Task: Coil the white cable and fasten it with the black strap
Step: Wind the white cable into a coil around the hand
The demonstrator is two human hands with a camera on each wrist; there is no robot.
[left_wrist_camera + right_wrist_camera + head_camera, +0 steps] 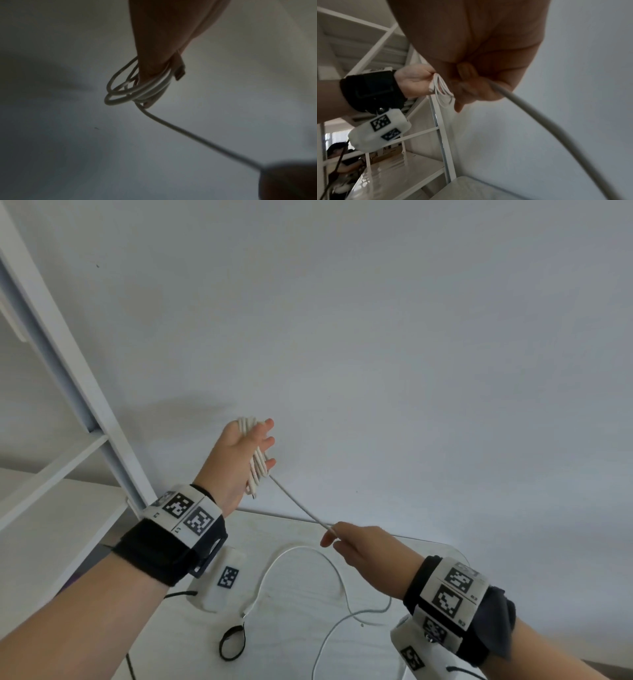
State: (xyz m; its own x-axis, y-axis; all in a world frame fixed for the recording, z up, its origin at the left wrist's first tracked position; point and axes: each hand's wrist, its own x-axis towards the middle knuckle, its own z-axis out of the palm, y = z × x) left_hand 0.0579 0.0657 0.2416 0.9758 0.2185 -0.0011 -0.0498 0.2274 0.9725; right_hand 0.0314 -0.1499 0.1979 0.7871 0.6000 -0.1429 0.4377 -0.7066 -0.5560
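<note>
Here I see the left hand (239,453) raised in front of the pale wall (411,337), palm turned to the right, with several turns of the white cable (256,460) wound around it. The fingers (269,424) are nearly straight, so this grip is open and the coil simply sits on the hand. In the left wrist view the loops (130,93) lie around the palm, and one cable plug (180,73) stands out beside them.

From the coil one straight piece of cable goes down and to the right, to the right hand (363,546). This grip is closed on the cable: thumb and forefinger pinch it, and in the right wrist view the cable (539,119) comes out from under the curled fingers (467,71) toward the camera.

The rest of the cable hangs down from the right hand and lies in loose curves on the table (291,645), with its other plug (247,609) near the middle. The black strap (233,642) lies on the table as a small ring, just beside this plug, and neither hand touches it.

A white shelf frame (68,378) stands at the left. Both wrists carry black bands with printed square markers (186,513).
</note>
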